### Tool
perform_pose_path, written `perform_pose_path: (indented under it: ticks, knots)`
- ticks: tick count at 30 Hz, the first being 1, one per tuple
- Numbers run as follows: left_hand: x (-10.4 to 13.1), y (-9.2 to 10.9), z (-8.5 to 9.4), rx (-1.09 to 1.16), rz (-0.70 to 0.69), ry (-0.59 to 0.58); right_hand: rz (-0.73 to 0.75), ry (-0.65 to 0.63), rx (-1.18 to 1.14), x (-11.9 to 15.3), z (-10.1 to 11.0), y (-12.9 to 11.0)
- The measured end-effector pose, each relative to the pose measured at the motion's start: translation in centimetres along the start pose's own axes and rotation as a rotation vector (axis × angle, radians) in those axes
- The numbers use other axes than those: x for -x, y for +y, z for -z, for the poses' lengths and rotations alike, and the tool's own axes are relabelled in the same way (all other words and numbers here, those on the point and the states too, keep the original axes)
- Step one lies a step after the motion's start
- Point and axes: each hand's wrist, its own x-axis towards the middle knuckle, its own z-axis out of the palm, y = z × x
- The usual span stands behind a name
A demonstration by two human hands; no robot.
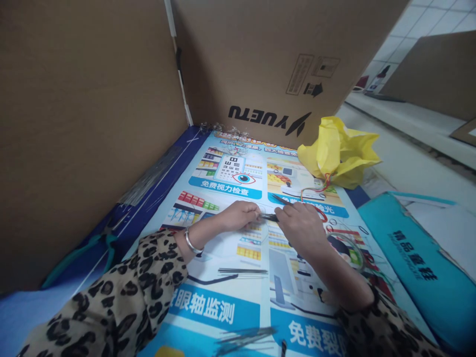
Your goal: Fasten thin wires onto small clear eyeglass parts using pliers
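My left hand (240, 216) has its fingers pinched around the end of a thin wire, with a silver bangle on the wrist. Close on its right, my right hand (300, 227) grips a dark, narrow-jawed pair of pliers (269, 217), whose jaws meet the left fingertips. A dark pointed metal part (281, 199) sticks out above the right knuckles; I cannot tell whether it belongs to the same tool. Below the hands, a bundle of thin straight wires (243, 271) lies on the printed poster (226, 243), and another wire bundle (245, 339) lies nearer to me.
Cardboard walls (238, 64) stand behind and at left. Teal-handled pliers (106, 243) and many wires (147, 181) lie along the left. Twisted wire pieces (236, 141) sit at the back. A yellow bag (334, 153), a clear round ring (355, 248) and a teal box (412, 253) are at right.
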Motion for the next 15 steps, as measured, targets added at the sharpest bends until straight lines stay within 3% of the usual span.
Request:
perform_pose_path:
  ticks: [15]
  knots:
    - [-0.03, 0.17, 0.05, -0.001, 0.015, -0.007, -0.014, -0.025, -0.030, 0.05, -0.58, -0.05]
